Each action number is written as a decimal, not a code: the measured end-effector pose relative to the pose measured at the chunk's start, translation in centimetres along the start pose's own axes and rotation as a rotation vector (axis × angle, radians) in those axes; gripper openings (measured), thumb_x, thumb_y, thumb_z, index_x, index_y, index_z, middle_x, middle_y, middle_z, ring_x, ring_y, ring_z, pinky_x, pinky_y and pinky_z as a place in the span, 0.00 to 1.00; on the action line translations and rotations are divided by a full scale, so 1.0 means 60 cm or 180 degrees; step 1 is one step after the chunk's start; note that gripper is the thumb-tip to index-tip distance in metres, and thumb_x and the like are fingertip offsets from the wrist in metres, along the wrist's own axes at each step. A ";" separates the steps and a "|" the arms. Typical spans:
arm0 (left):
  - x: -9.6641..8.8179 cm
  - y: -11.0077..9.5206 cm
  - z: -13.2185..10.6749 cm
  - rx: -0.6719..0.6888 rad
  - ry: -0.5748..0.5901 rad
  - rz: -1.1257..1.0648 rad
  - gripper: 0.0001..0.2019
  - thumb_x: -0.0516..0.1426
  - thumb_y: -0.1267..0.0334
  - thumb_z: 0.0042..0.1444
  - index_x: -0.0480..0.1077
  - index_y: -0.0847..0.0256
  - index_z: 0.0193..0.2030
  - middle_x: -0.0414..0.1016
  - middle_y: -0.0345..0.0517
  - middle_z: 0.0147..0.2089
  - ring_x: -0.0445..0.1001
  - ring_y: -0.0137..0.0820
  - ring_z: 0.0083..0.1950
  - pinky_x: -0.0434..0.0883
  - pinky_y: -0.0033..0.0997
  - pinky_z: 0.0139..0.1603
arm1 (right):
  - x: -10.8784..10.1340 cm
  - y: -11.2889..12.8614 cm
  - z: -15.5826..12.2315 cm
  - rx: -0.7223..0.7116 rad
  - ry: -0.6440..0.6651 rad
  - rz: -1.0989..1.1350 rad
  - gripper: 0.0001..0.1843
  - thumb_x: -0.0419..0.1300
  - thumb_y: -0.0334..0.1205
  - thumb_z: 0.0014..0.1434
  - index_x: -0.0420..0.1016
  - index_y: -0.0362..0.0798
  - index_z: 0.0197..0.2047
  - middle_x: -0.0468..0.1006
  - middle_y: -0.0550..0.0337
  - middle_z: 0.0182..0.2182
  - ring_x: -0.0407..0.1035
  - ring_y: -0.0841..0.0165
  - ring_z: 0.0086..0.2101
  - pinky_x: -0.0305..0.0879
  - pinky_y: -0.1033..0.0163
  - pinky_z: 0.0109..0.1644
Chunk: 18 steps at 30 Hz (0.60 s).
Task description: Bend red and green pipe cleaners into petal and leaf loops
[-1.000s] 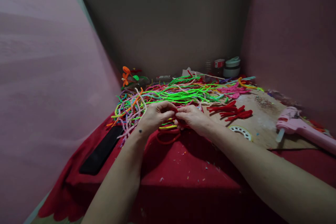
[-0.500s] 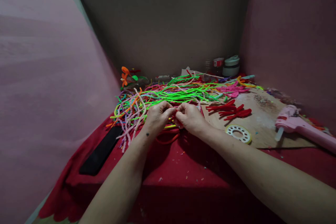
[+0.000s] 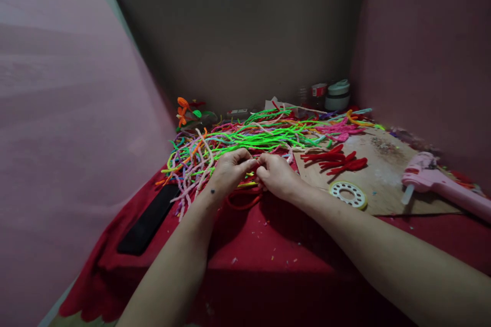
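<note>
Right forearm (image 3: 356, 235) has shifted since 1 s ago, baring more white spool (image 3: 337, 195). Left hand (image 3: 232, 167) and right hand (image 3: 279, 176) pinched nearly closed, apparently on red chenille stem (image 3: 245, 208) looped just below; suggest short, even twists.

Dim light; pale pink left wall (image 3: 65, 127), dark grey back wall (image 3: 238, 36), dusky pink right wall (image 3: 425, 61), red-draped tabletop (image 3: 284, 245) between

Toward the table's (image 3: 276, 250) right edge are one glue gun (image 3: 425, 174) and one ring (image 3: 359, 197); by its left edge, one phone (image 3: 148, 222); at its far edge, one lidded container (image 3: 338, 97). The tangled stems (image 3: 264, 140) cannot be counted.
</note>
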State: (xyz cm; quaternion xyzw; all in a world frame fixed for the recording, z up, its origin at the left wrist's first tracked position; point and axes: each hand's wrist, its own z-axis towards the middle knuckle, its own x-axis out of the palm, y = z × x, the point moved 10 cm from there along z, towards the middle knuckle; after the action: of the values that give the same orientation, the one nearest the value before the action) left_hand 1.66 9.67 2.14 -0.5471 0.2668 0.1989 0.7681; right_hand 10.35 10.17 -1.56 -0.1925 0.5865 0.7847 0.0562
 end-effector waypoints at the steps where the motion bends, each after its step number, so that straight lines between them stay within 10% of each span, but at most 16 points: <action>1: -0.003 0.003 0.002 0.0004 -0.0030 -0.0026 0.10 0.56 0.58 0.46 0.65 0.63 0.22 0.60 0.34 0.18 0.56 0.22 0.21 0.55 0.22 0.22 | 0.007 -0.009 0.000 0.0175 0.0111 0.0464 0.07 0.50 0.27 0.46 0.63 0.48 0.23 0.71 0.60 0.18 0.64 0.71 0.19 0.57 0.66 0.24; 6: -0.023 0.018 0.007 0.0054 -0.0296 -0.0115 0.09 0.55 0.59 0.47 0.65 0.63 0.23 0.62 0.35 0.20 0.60 0.23 0.23 0.58 0.22 0.24 | 0.021 -0.015 -0.009 0.0687 0.0357 0.1965 0.02 0.54 0.31 0.45 0.63 0.47 0.24 0.69 0.65 0.16 0.62 0.73 0.17 0.60 0.66 0.22; 18: -0.018 -0.005 0.000 0.0041 -0.0183 -0.0047 0.09 0.53 0.62 0.47 0.63 0.64 0.22 0.58 0.34 0.20 0.57 0.22 0.24 0.56 0.22 0.25 | -0.005 0.003 -0.008 0.0160 -0.0054 0.1185 0.06 0.53 0.33 0.40 0.64 0.45 0.15 0.62 0.68 0.12 0.54 0.76 0.17 0.50 0.68 0.22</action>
State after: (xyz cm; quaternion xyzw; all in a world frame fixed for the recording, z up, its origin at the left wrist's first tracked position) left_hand 0.97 9.58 3.04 -0.5382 0.2419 0.2072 0.7803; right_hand 10.71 9.71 -1.40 -0.0726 0.6309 0.7683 -0.0802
